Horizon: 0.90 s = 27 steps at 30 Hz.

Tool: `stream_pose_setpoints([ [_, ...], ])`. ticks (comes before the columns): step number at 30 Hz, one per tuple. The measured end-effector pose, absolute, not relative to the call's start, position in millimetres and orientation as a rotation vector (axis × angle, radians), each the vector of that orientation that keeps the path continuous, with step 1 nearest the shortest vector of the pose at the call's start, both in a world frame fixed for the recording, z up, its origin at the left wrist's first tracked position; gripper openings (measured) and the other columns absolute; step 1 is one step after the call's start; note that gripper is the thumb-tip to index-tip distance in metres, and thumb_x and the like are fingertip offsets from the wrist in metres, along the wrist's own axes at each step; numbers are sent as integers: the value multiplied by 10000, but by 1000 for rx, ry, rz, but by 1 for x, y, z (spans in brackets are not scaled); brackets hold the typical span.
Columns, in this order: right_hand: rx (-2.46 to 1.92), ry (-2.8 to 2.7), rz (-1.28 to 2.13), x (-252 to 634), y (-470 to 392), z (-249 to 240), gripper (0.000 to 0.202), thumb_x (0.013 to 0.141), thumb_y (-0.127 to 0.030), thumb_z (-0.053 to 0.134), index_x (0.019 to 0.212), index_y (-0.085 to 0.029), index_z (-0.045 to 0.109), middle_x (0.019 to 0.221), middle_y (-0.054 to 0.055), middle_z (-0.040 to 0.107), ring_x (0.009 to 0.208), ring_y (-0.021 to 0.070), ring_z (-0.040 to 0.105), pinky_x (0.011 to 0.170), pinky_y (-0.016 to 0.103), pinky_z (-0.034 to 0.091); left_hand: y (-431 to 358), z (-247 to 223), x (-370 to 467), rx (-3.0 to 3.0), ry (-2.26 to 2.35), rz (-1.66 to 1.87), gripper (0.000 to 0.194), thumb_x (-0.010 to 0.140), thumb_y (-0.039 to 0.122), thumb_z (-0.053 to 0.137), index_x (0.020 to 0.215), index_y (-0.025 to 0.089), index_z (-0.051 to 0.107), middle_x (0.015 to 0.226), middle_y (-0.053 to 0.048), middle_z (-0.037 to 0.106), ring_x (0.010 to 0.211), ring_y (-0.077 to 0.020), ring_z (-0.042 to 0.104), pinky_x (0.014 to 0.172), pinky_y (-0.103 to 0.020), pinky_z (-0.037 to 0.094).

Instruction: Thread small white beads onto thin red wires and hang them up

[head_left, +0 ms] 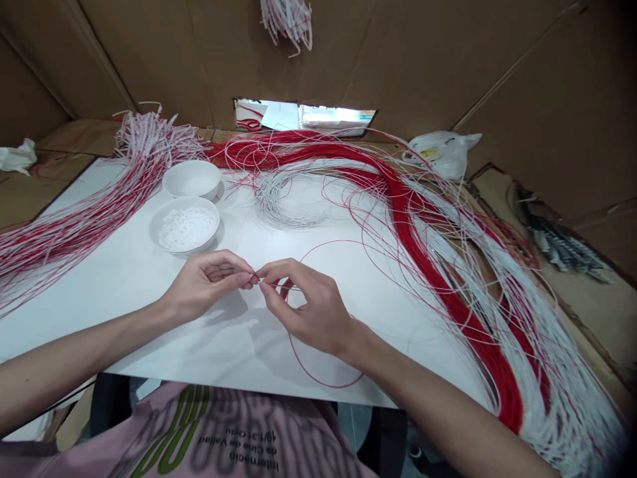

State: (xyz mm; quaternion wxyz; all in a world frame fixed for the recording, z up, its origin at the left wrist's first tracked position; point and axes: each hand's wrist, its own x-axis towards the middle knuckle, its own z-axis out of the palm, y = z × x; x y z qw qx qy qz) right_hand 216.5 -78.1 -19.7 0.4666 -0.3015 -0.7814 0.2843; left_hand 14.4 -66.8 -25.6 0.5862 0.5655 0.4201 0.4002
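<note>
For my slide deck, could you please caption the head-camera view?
The left hand and right hand pinch a thin red cord near a round white bowl of white pieces.

The thin cord [338, 387] looping at the hands is plain red, against a white bench [129, 272] with two white bowls [193, 178], the nearer one filled with white bits [185, 229]. A solid red skein [442, 285] curves beside a white skein [552, 438] streaked with crimson, the left-hand bundle [84, 226] mixes red and white strands, and the small coil [271, 199] is silvery grey. Brown cardboard [164, 53] stands behind, and the mauve-pink shirt [298, 431] carries wavy grey lines, a green motif and dark lettering.
</note>
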Motion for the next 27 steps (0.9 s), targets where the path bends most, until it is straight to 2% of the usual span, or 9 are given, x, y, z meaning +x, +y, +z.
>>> stream_pose_setpoints([
  [9, -691, -1898, 675, 216, -78, -20, 110, 884, -83, 530, 889, -174, 591, 879, 61, 678, 767, 121, 628, 557, 229, 539, -71, -30, 16, 1283, 913, 971, 58, 803, 193, 736, 860, 201, 733, 833, -6, 750, 768, -99, 707, 739, -175, 577],
  [19, -693, -1907, 670, 216, -78, -20, 112, 868, -73, 535, 864, -173, 585, 890, 64, 671, 764, 120, 617, 577, 231, 543, -75, -23, 22, 1378, 926, 1069, 84, 780, 137, 736, 831, 204, 740, 806, 2, 749, 741, -99, 706, 712, -170, 579],
  [27, -708, -1915, 644, 216, -79, -19, 120, 855, -71, 527, 849, -179, 578, 895, 61, 676, 762, 127, 618, 562, 237, 538, -79, -21, 22, 1555, 1038, 1101, 53, 777, 192, 738, 827, 176, 730, 837, -42, 744, 782, -152, 702, 728, -253, 604],
])
